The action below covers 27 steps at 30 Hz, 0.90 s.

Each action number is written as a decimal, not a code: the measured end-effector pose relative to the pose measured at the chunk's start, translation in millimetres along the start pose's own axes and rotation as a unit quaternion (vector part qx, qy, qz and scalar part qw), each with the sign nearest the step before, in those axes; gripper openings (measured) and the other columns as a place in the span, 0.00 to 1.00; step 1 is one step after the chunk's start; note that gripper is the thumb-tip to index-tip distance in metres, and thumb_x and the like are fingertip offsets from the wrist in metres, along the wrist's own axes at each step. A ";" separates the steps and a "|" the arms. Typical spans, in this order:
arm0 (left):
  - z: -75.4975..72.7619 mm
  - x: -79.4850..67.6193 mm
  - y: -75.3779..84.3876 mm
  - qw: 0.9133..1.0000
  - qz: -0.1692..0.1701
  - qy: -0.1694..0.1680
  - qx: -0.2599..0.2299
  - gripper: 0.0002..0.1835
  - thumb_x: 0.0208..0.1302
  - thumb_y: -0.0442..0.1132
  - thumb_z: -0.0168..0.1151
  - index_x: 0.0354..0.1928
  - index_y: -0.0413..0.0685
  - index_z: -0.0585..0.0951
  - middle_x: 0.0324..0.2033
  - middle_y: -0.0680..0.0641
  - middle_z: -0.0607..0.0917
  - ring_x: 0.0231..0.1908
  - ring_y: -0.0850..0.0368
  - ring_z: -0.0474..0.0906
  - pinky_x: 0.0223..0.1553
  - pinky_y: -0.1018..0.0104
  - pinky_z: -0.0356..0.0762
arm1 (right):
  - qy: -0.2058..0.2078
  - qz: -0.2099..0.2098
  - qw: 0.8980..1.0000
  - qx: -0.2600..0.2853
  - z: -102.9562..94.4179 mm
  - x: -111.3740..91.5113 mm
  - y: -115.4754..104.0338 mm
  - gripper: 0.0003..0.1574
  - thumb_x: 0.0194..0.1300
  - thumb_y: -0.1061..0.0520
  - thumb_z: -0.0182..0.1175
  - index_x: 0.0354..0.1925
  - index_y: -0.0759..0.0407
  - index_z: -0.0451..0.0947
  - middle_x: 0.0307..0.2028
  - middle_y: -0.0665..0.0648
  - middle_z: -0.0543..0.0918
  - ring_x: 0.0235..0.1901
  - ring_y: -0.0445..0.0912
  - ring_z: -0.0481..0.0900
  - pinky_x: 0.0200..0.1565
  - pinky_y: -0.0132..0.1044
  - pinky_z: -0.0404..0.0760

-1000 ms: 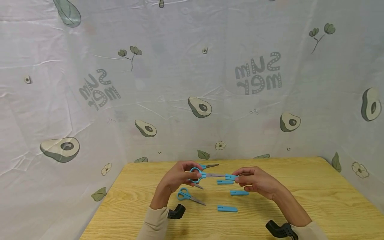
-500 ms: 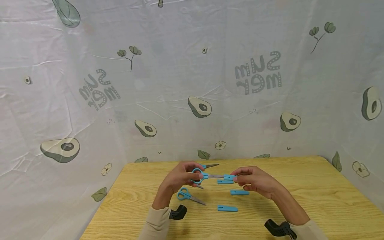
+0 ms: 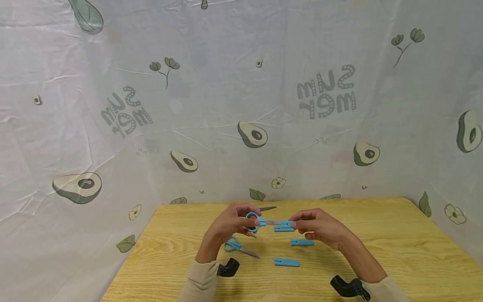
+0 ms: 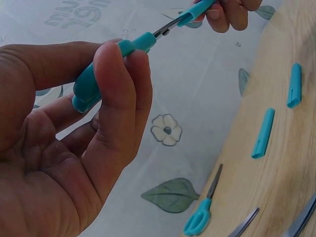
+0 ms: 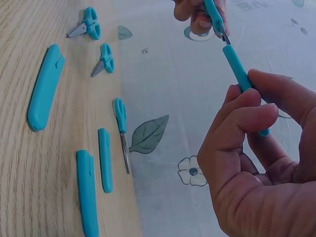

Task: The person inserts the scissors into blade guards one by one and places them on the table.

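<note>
Above the table my left hand (image 3: 235, 222) pinches the blue handles of a pair of scissors (image 3: 272, 222), its blades pointing right. My right hand (image 3: 320, 226) pinches a blue blade cover (image 3: 285, 224) between thumb and fingers. The tip of the blades sits inside the cover's open end, and a short stretch of metal shows between handle and cover. In the left wrist view the scissors (image 4: 168, 28) run straight into the cover (image 4: 195, 12). From the right wrist, the cover (image 5: 235, 64) appears with its far end between the fingers.
On the wooden table (image 3: 358, 251) lie blue-handled scissors (image 3: 247, 251) at front, another pair (image 5: 102, 61) partly behind my left hand, and a third (image 3: 268, 208) farther back. Several blue covers lie to the right, including a near cover (image 3: 286, 262) and a middle cover (image 3: 302, 242). A printed curtain (image 3: 211, 105) hangs behind.
My hands have drawn slightly together, the left moving right and the right moving left. Less of the blades shows now, with more of them inside the cover.
</note>
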<state>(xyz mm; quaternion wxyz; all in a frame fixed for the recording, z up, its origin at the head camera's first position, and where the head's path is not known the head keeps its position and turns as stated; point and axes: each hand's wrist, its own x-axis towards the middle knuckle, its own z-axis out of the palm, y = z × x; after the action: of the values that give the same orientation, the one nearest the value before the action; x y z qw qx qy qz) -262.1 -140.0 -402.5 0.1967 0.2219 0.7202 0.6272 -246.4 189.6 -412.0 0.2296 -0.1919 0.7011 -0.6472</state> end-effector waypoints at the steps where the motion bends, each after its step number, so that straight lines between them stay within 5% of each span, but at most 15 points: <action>1: 0.4 -0.1 0.2 1.000 0.000 0.001 -0.001 0.23 0.74 0.34 0.67 0.65 0.27 0.77 0.36 0.53 0.80 0.35 0.57 0.86 0.38 0.65 0.87 | 0.000 0.001 1.000 0.000 0.2 -0.1 -0.1 0.10 0.81 0.54 0.60 0.54 0.53 0.85 0.38 0.46 0.83 0.35 0.39 0.75 0.37 0.31 0.79; 27: 11.7 3.0 0.3 1.000 0.005 0.020 0.001 0.20 0.74 0.34 0.68 0.62 0.32 0.80 0.36 0.52 0.81 0.34 0.60 0.85 0.36 0.66 0.86 | 0.022 0.000 1.000 -0.004 3.0 -0.5 -0.4 0.14 0.81 0.53 0.61 0.56 0.60 0.83 0.39 0.49 0.80 0.33 0.40 0.71 0.33 0.32 0.75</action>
<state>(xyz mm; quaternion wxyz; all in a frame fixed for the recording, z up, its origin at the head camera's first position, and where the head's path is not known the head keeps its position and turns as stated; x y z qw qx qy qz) -258.0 -128.7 -403.7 0.1790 0.2128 0.7234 0.6320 -244.3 187.4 -411.8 0.2134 -0.1784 0.7086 -0.6484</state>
